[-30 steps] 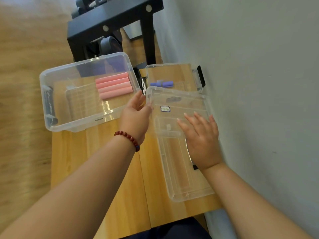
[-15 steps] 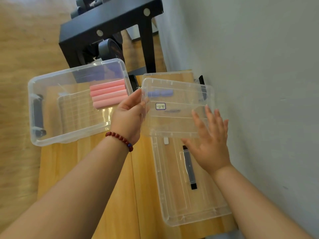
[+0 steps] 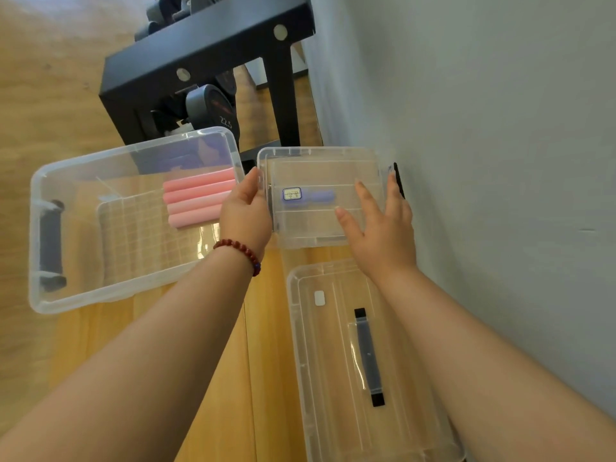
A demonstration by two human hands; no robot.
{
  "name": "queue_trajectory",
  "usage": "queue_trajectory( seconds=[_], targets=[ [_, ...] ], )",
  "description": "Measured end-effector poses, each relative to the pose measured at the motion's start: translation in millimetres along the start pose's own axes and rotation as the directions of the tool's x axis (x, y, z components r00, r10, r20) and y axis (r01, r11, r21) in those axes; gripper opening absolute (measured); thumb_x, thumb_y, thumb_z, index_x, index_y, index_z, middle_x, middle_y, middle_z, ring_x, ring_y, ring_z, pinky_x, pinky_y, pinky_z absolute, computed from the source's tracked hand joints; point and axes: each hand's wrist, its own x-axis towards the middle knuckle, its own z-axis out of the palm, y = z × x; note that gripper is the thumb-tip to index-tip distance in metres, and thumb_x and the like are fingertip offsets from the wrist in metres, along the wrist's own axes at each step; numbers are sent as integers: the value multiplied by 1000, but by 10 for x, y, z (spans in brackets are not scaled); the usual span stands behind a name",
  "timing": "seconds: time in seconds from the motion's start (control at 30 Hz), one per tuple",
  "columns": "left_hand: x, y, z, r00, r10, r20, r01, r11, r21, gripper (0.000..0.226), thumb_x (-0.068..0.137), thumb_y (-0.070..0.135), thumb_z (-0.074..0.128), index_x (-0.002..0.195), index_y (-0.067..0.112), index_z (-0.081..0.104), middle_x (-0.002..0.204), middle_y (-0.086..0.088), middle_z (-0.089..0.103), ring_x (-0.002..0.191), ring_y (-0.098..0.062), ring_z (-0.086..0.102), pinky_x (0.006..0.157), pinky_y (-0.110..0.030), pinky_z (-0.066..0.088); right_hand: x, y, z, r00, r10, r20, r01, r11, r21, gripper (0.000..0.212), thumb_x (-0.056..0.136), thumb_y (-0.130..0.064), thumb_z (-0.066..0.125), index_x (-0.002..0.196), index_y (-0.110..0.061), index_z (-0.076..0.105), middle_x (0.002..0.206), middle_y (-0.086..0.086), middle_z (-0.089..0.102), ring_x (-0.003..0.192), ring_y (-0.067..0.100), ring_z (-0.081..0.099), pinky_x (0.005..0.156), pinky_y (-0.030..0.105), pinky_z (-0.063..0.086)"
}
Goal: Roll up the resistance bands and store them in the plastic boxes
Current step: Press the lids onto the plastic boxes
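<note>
Fingers of the left hand pinch the edge of the small clear plastic lid; the right hand lies spread flat on top. A rolled purple resistance band shows beneath. Four pink rolled bands lie in the large clear plastic box on the wooden bench.

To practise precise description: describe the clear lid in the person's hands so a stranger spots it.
Find the wooden table beside the grey wall. At its far end, the left hand grips and right hand steadies a small clear lid. Unlike the longer lid nearer, with its black strap, it bears a blue-edged sticker.
</note>
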Motion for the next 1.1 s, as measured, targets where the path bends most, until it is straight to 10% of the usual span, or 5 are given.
queue_trajectory(
  seconds=[0.1, 0.2, 0.37, 0.93, 1.1],
  targets=[
    [202, -100, 92, 996, 66, 55, -78, 961, 265, 44, 103, 13, 38, 143, 32, 45, 118, -2, 65, 89, -9, 64, 65, -20, 57, 160, -3, 48, 1000, 23, 21, -21, 996, -87, 65, 96, -64, 29, 155, -37, 19, 165, 4, -7, 150, 33, 1, 119, 49, 16],
    [349, -182, 170, 986, 98, 133, -153, 841, 519, 48, 103, 8, 35, 147, 27, 34, 153, -11, 36, 143, -26, 32, 110, -47, 40, 286, 22, 84, 998, 46, 35, -39, 984, -174, 66, 96, -66, 25, 155, -38, 18, 165, 3, -9, 150, 36, 0, 119, 50, 13],
    [453, -313, 217, 968, 155, 196, -247, 472, 846, 55, 103, 16, 31, 155, 13, 14, 164, -5, 13, 151, -25, -5, 123, -45, 4, 391, 61, 162, 994, 57, 90, -28, 955, -296, 67, 96, -67, 21, 155, -38, 14, 166, 6, -4, 150, 37, -4, 120, 51, 2],
    [425, -361, 173, 961, 84, 265, -277, 371, 886, 57, 106, 27, 18, 155, 13, -7, 165, -4, -3, 151, -20, -5, 121, -38, -6, 403, -6, 193, 999, 19, 47, -2, 944, -331, 62, 99, -52, 34, 155, -29, 22, 165, 11, 1, 150, 39, -6, 118, 55, -8],
    [374, -438, 58, 948, 90, 305, -317, 339, 886, 58, 105, 39, 13, 155, 17, -8, 165, -3, 3, 151, -17, -4, 119, -37, -10, 501, -169, 294, 980, -81, 184, 144, 921, -362, 68, 95, -67, 18, 155, -41, 0, 165, 5, -13, 149, 35, -17, 115, 59, -13]
  ],
)
